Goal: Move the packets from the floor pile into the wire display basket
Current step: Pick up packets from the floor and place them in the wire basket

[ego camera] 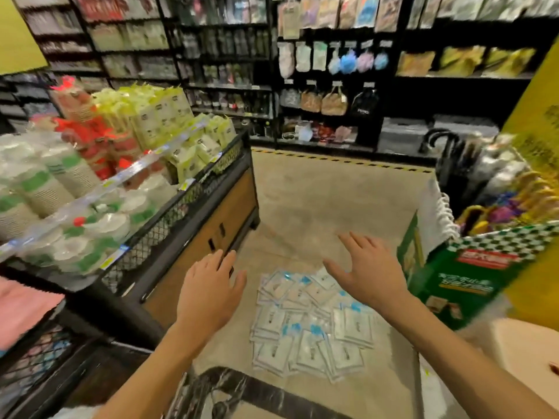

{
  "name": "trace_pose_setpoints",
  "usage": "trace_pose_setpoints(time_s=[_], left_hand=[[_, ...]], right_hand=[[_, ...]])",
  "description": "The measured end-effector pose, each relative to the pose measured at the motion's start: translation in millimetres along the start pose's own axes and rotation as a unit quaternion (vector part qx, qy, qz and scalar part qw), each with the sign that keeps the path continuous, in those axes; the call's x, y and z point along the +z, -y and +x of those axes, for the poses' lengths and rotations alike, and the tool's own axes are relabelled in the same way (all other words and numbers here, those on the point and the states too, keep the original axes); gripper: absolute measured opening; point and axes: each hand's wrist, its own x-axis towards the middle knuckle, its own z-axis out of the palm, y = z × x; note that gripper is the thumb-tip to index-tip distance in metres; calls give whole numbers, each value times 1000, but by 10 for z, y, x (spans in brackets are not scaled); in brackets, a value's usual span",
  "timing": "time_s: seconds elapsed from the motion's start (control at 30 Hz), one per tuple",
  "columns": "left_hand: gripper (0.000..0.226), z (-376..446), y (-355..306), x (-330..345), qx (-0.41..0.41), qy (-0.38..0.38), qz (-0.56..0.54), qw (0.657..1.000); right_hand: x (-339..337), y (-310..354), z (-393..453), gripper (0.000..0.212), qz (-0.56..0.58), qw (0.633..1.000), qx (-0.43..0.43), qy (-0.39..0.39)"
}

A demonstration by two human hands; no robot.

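I see the black shelving wall (230, 55) of packaged goods across the back of the shop, blurred, with hanging pouches and bath puffs to its right. Below it runs the pale concrete floor (326, 195), edged at the far side by a yellow-and-black striped line. On my left stands the large black wire-mesh display basket on a wooden cabinet base (193, 207), loaded with stacked white and green paper cups, red packs and pale yellow-green packets; price tags run along its rim. To the right sits a green printed cardboard display box (472, 279) with a checkered top edge, holding coloured goods I cannot make out, and behind it dark folded umbrellas. On the floor between the basket stand and the green box lies the pile of flat white packets with blue corners (314, 325), overlapping one another loosely, none lifted. At the bottom edge a dark curved frame (242, 385) shows, too blurred for me to identify. My left hand (211, 294) hovers just left of the pile, fingers straight and together, holding nothing. My right hand (369, 273) hangs above the pile's far right corner, fingers spread wide, grip slack and empty.
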Motion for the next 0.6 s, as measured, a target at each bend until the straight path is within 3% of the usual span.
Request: trace_pose_setpoints(time_s=[0.13,0.27,0.37,0.6], left_hand=[[63,307,-589,149,35,22,-5,999],[83,543,-1038,368,55,37,-27,997],[77,766,-1221,600,73,56,-36,995],[76,1439,-1470,1107,106,101,-32,989]], right_hand=[[1,-682,78,84,-9,999,47,-2],[93,-1222,107,79,-14,996,85,7],[194,-1517,142,72,-12,993,115,-1],[531,-1961,388,79,-18,982,175,63]])
